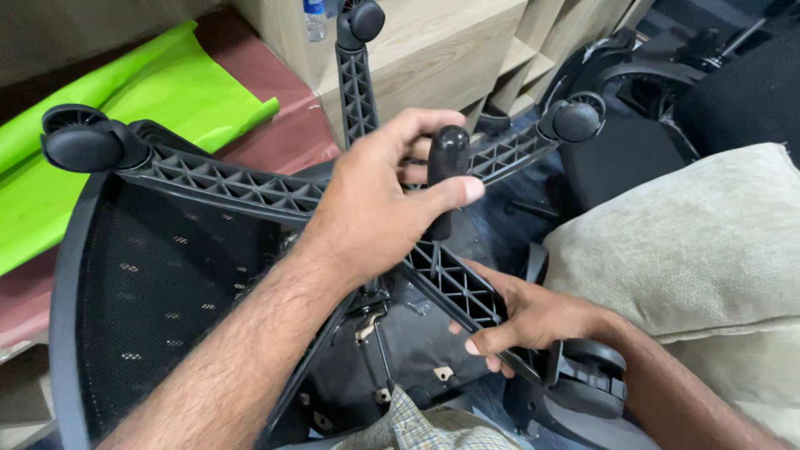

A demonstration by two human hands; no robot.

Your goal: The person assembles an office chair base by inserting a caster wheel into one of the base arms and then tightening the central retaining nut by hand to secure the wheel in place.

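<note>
Gripping the black rounded gas-lift cylinder (447,171) at the hub of the upturned black plastic star-shaped chair base (250,187), my left hand (379,204) sits near the centre of the frame, fingers curled round the back of the post and thumb pressed across its front. My right hand (525,321) is lower and to the right, fingers closed round the ribbed spoke (454,287) that runs toward the lower right of the frame, thumb lying along its edge. Just past those fingers, at the end of that spoke, is a black twin-wheel caster (587,375). I can see 3 more casters: 1 at the upper left of the frame (83,142), 1 at the top centre (362,21) and 1 at the upper right (575,121), each on its own ribbed spoke. Below my left forearm, in the lower left of the frame, lies the black mesh chair back (150,283) with its curved rim, and the metal underside mechanism (392,350) shows between my 2 arms. A bright green sheet (133,125) lies at the upper left of the frame, a pale wooden cabinet (450,50) stands at the top with a clear plastic bottle (314,18) beside it, and a beige textured cushion (692,242) fills the right side.
</note>
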